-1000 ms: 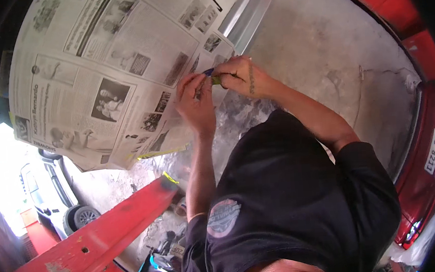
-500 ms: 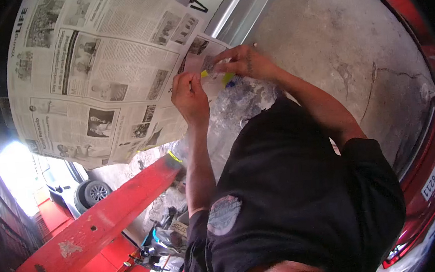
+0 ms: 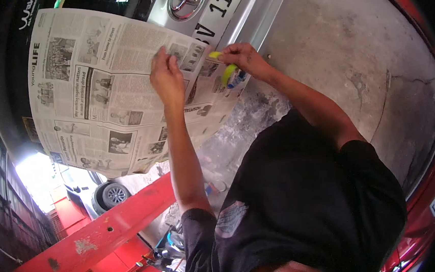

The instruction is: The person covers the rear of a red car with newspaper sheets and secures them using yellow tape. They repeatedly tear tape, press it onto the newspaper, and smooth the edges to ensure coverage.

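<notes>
A large sheet of newspaper (image 3: 138, 99) covers part of the back of a silver car (image 3: 166, 7). My left hand (image 3: 167, 81) is over the upper right part of the sheet, its fingers apart and nothing seen in them; whether they touch the paper I cannot tell. To the right, by the sheet's edge, my right hand (image 3: 246, 59) is closed in a pinch on a yellow-green strip of adhesive tape. The roll of tape (image 3: 229, 76), with a blue label inside, hangs just below these fingers.
A number plate (image 3: 222, 8) and a round emblem (image 3: 186, 1) are on the car above the newspaper. A red beam (image 3: 97, 230) crosses the lower left. Behind it are a wheel (image 3: 115, 194) and assorted clutter. A dark red car (image 3: 423, 217) stands at the right on concrete floor.
My hands have moved apart: the left went left and up over the newspaper, while the right stayed near the sheet's edge with the tape. The view has shifted, showing more of the car.
</notes>
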A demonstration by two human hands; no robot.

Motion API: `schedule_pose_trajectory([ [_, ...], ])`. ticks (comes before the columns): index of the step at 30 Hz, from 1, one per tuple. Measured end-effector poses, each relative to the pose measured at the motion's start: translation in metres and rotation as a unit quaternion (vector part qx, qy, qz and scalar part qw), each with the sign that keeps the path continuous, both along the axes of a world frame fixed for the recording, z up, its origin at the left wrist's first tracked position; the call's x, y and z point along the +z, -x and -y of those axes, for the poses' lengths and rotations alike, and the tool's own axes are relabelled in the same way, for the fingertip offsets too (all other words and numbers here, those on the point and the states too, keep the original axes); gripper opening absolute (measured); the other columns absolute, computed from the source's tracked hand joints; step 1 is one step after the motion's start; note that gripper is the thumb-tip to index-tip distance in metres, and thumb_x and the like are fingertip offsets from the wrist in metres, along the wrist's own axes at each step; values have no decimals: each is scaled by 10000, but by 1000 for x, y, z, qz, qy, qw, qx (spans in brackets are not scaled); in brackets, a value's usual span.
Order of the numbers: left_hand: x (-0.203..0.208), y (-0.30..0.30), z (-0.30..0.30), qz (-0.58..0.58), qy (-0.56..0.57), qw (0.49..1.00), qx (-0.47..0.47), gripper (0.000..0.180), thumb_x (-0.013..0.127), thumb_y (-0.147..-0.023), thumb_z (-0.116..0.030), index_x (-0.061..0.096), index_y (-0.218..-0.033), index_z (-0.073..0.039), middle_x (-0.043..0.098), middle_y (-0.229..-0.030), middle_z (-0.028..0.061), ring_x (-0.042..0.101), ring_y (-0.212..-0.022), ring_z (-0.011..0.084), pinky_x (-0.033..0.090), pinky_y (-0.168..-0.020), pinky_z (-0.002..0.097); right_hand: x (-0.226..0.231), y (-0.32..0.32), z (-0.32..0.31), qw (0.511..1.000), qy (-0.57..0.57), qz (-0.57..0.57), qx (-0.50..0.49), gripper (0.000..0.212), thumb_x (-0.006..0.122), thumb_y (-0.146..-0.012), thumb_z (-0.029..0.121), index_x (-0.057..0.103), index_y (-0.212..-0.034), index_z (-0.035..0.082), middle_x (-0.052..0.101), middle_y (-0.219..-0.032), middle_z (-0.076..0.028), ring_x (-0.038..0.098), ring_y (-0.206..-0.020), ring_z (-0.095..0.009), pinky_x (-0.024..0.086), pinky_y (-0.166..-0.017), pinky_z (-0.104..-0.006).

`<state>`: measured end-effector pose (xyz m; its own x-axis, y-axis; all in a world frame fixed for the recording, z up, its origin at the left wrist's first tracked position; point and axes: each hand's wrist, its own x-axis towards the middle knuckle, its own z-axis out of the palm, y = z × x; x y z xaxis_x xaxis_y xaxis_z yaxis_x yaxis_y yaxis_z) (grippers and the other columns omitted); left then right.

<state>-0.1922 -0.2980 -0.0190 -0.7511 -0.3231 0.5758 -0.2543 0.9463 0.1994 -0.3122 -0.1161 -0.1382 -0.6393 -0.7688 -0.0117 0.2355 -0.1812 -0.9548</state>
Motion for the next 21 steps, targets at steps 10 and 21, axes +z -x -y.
schedule_pose_trajectory([
  [10,-8,44,-2,74,-92,993,16,269,698,-907,-86,624,-1159,-24,708,-868,169,695,-780,380,532,-740,484,9,28,83,981,135,138,-16,206,726,-964,223,747,-990,20,742,-917,-32,666,-800,-87,530,-695,-244],
  [21,-22,62,6,28,73,990,121,314,782,-892,-355,609,-903,-93,692,-685,108,682,-612,380,508,-574,488,2,32,110,996,47,40,-66,284,767,-873,291,778,-855,8,735,-776,-69,654,-695,-119,544,-644,-312],
])
